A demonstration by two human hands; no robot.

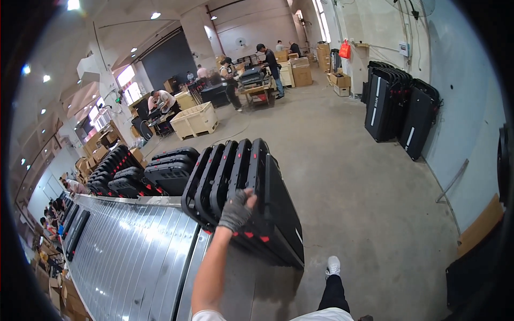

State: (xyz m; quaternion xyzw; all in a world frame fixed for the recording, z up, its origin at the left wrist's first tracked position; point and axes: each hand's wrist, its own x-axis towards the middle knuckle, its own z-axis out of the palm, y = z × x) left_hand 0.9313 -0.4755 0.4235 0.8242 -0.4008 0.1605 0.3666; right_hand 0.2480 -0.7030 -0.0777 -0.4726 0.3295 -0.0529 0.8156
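Observation:
My left hand (235,213), in a grey fingerless glove, is in front of a row of flat black folded treadmills standing on edge. Its fingers are curled at the frame of a treadmill (256,174) near the right end of the row; the hand hides part of that frame. Several more treadmills (199,179) lean close together to its left, with rounded handle frames and red tabs low down. The outermost one turns its broad dark side (284,214) to the right. My right hand does not show; a small dark shape at the lower edge cannot be made out.
A metal roller conveyor (134,251) runs along the left, with more black units (171,168) behind it. Treadmills (388,104) lean against the right wall. A wooden crate (195,120), workbenches and people (271,69) are farther off. My shoe (333,266) is on the concrete floor.

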